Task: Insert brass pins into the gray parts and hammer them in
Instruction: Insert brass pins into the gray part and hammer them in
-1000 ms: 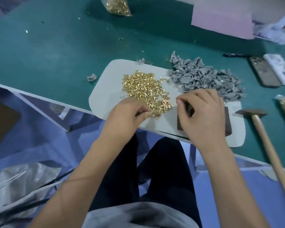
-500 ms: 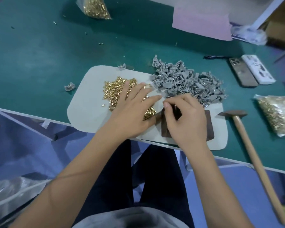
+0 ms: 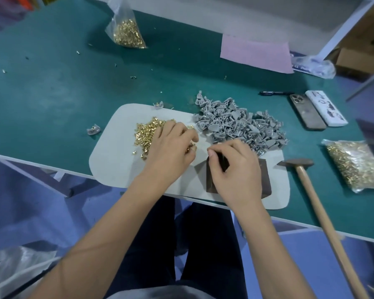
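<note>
Left hand (image 3: 171, 152) grip picking brass pins (image 3: 146, 134), right hand (image 3: 235, 169) grip pinching dark part (image 3: 222, 161)

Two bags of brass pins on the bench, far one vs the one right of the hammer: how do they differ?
The far bag stands propped up with its empty top sticking upward; the right bag lies flat on its side. The far bag's pins are bunched at the bottom; the right bag's pins are spread along its length. The far bag sits alone on the green mat; the right bag lies close to the hammer. Both are clear plastic, and neither hand touches them.
</note>
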`<state>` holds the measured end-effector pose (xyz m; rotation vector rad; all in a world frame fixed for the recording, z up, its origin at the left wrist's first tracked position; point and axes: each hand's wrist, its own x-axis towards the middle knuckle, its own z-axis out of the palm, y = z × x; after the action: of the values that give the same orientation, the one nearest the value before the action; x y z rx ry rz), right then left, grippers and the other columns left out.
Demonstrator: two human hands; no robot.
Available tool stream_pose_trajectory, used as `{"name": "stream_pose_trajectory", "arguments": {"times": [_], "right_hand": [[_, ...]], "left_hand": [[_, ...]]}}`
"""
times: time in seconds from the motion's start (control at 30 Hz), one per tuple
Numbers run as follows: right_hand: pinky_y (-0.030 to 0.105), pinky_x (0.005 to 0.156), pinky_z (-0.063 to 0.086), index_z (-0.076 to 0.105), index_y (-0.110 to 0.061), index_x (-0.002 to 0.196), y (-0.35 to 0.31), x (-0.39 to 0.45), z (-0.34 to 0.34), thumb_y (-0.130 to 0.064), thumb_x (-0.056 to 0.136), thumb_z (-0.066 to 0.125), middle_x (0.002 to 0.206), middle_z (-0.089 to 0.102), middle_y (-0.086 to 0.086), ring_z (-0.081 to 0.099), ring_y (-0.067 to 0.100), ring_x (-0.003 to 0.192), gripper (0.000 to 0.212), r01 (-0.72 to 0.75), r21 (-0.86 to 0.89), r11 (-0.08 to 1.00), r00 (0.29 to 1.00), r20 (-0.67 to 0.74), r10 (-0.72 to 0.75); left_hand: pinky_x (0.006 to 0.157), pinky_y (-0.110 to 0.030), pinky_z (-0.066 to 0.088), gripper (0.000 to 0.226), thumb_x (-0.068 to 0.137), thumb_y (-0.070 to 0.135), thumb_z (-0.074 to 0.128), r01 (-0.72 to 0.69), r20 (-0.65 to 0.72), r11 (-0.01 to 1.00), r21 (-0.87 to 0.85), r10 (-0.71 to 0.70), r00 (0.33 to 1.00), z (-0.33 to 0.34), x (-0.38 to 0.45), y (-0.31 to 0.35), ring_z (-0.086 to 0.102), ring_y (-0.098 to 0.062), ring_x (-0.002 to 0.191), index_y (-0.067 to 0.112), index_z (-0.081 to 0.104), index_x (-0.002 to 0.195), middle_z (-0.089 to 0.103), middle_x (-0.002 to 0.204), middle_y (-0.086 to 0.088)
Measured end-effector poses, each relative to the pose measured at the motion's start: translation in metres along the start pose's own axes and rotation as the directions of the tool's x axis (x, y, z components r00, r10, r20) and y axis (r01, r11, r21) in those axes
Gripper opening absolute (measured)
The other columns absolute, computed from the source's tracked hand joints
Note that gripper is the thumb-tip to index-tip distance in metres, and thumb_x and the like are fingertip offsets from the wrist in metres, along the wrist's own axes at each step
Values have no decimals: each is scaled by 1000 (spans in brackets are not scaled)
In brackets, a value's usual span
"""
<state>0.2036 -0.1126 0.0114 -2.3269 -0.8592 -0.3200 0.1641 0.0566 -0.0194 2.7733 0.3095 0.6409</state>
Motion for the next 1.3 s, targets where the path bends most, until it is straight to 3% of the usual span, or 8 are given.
{"name": "stream_pose_trajectory", "arguments": {"times": [0.07, 0.17, 0.27, 0.43, 0.63, 0.83, 1.13, 1.3], "right_hand": [[48, 84, 48, 75, -19, 96, 0, 0, 0, -21, 96, 67, 96, 64, -3, 60, 24, 93, 8, -2, -9, 1000, 1000, -3, 2], [46, 83, 48, 75, -18, 95, 1, 0, 0, -20, 96, 68, 95, 63, -3, 59, 23, 93, 7, 1, -14, 1000, 1000, -16, -1], [45, 84, 47, 75, -19, 95, 1, 0, 2, -20, 95, 68, 95, 62, -3, 59, 24, 93, 7, 1, -19, 1000, 1000, -15, -1], [43, 83, 46, 74, -21, 95, 3, -1, 2, -23, 96, 66, 96, 62, -4, 58, 23, 93, 8, -4, -30, 1000, 1000, -14, 3], [43, 82, 46, 74, -21, 96, 4, -1, 3, -27, 97, 64, 97, 62, -3, 58, 24, 93, 11, -7, -37, 999, 1000, -19, 6], [42, 82, 45, 72, -24, 95, 6, -1, 4, -26, 96, 64, 96, 59, -6, 56, 21, 93, 8, -8, -39, 999, 1000, -22, 7], [42, 81, 45, 72, -25, 95, 6, -2, 5, -25, 96, 65, 97, 59, -7, 57, 21, 93, 7, -6, -44, 999, 1000, -21, 5], [43, 83, 45, 73, -25, 93, 4, 2, 3, -23, 94, 68, 95, 59, -8, 58, 20, 92, 5, -11, -30, 999, 1000, 23, 12]], "left_hand": [[96, -36, 36, 33, 86, 24, 64, 84, 29, 996, 36, -85, 996, -1, 7, 0, 45, -26, 114, 22, 61, 119, 55, 114, 0], [102, -38, 36, 42, 89, 20, 55, 84, 86, 995, 54, -89, 992, 1, 18, -3, 42, -25, 124, 16, 54, 130, 53, 125, -2], [102, -36, 37, 39, 90, 26, 54, 50, 90, 998, 36, -53, 995, 3, 23, -4, 47, -22, 122, 16, 58, 128, 59, 122, 1], [98, -36, 38, 32, 88, 39, 56, 110, 76, 994, 22, -111, 991, 8, 31, 1, 56, -19, 111, 24, 66, 114, 65, 113, 6], [94, -40, 40, 42, 86, 55, 53, 124, 123, 989, 76, -133, 983, 9, 43, 8, 53, -22, 109, 25, 66, 112, 62, 108, 3], [87, -37, 42, 13, 95, 26, 62, 122, 128, 991, -48, -115, 985, 8, 42, 1, 52, -24, 103, 17, 70, 98, 62, 98, 0], [85, -32, 27, 10, 97, 28, 55, 107, 160, 988, 109, -123, 979, -6, 36, 0, 53, -19, 103, 29, 65, 97, 64, 99, 8], [96, -38, 29, 20, 94, 17, 55, 267, 313, 964, 23, -260, 914, -14, 51, 1, 53, -21, 112, 28, 63, 109, 68, 109, 5]]}}
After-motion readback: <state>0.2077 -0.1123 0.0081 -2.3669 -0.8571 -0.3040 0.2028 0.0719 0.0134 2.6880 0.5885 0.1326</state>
